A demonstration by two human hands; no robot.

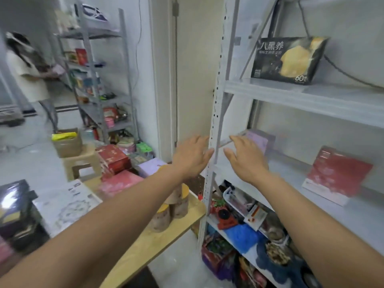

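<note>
Both my arms reach forward toward a grey metal shelf rack [214, 129]. My left hand [192, 155] hovers with straight fingers just left of the rack's perforated upright. My right hand [246, 157] is spread open just right of that upright, in front of a pale purple box [258, 140] on the middle shelf; whether it touches the box cannot be told. Neither hand holds anything. A red and white box [336, 175] leans on the same shelf to the right. A black box [288, 60] with a yellow picture stands on the shelf above.
A wooden table [166, 235] at lower left carries red, pink and purple boxes and round tins [166, 217]. The lower shelves hold packed goods and a blue bag [243, 235]. A second rack [99, 80] stands at the back left, with a person [27, 67] beside it.
</note>
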